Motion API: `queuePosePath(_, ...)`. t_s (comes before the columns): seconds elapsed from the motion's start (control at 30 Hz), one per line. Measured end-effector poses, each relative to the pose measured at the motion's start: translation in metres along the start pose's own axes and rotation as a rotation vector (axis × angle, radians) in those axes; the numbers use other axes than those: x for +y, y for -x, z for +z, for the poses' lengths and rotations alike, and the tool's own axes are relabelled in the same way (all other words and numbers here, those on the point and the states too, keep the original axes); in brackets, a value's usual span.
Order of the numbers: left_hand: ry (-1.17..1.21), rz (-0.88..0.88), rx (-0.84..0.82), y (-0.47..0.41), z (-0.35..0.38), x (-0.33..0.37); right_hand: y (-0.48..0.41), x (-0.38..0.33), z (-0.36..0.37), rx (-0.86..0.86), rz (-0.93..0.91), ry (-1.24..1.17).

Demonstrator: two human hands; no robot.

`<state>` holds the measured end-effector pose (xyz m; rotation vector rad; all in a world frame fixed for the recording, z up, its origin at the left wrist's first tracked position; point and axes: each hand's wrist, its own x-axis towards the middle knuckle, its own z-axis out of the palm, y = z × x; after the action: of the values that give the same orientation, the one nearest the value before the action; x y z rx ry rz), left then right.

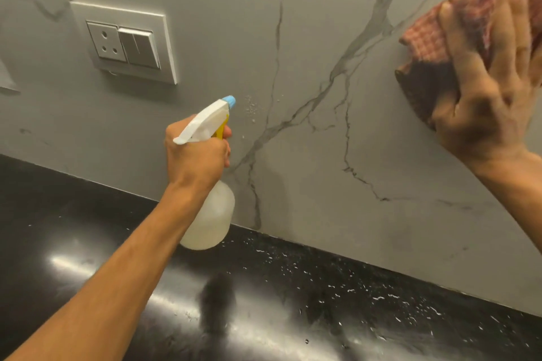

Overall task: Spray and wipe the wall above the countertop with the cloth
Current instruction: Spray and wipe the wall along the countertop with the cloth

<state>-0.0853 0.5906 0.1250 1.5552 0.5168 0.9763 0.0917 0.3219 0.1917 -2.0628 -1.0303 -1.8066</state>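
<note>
Droplets (250, 108) sit on the wall (308, 38) just right of the spray bottle (209, 220) nozzle. Left hand (195, 152) is clamped on the bottle, near the droplets. Right hand (492, 97) presses the cloth (457, 26) flat, fingers spread, well right of them, so wiping must probably travel left. Below lies the desk (293, 316).

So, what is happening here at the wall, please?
A person is cleaning the marble-look wall above the black countertop. The left hand holds a spray bottle with its nozzle aimed at the wall, where small droplets sit. The right hand presses a red checked cloth flat against the wall, further right.
</note>
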Motion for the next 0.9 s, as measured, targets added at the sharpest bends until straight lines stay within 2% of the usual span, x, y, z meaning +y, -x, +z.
queuePosePath(0.13, 0.064, 0.093, -0.034, -0.018, 0.002, 0.026, 0.012, 0.004, 0.005, 0.012, -0.042, 0.058)
queuePosePath(0.3, 0.125, 0.098, 0.051, -0.034, 0.012, 0.056, 0.020, 0.008, 0.007, -0.026, -0.066, 0.084)
queuePosePath(0.47, 0.173, 0.142, -0.022, -0.045, 0.020, 0.091, 0.021, 0.009, 0.006, -0.062, -0.057, 0.050)
queuePosePath(0.63, 0.131, 0.192, 0.100, -0.060, 0.021, 0.120, 0.023, 0.011, 0.008, -0.074, -0.067, 0.069)
queuePosePath(0.8, 0.135, 0.163, 0.078, -0.062, 0.012, 0.110, 0.026, 0.013, 0.009, -0.084, -0.076, 0.081)
queuePosePath(0.9, 0.026, 0.084, 0.020, -0.051, 0.015, 0.078, 0.029, 0.013, 0.008, -0.083, -0.072, 0.081)
